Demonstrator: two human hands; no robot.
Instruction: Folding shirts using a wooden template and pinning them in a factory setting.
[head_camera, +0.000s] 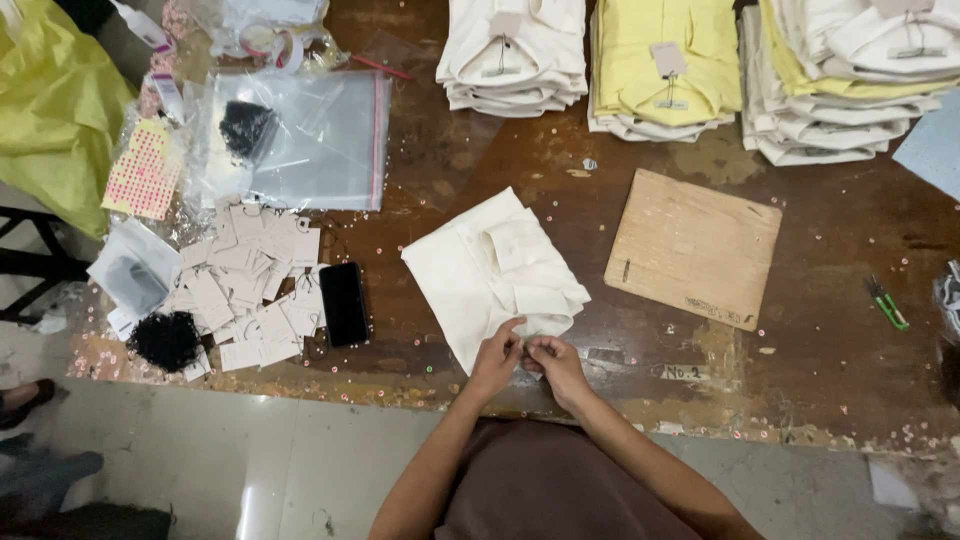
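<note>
Both hands pinch the near edge of a folded cream shirt (492, 272): the left hand (497, 358) and right hand (556, 365) meet fingertip to fingertip at the garment's six o'clock corner, closed narrowly on the fabric. From the head camera the shirt lies mid-table, a wooden board (694, 246) at its three o'clock and a black phone (343, 303) at nine. Loose paper tags (255, 285) spread beyond the phone. Stacks of folded shirts (668, 65) sit at twelve, tags already hanging on them; this one looks untagged, so its finishing seems unfinished.
</note>
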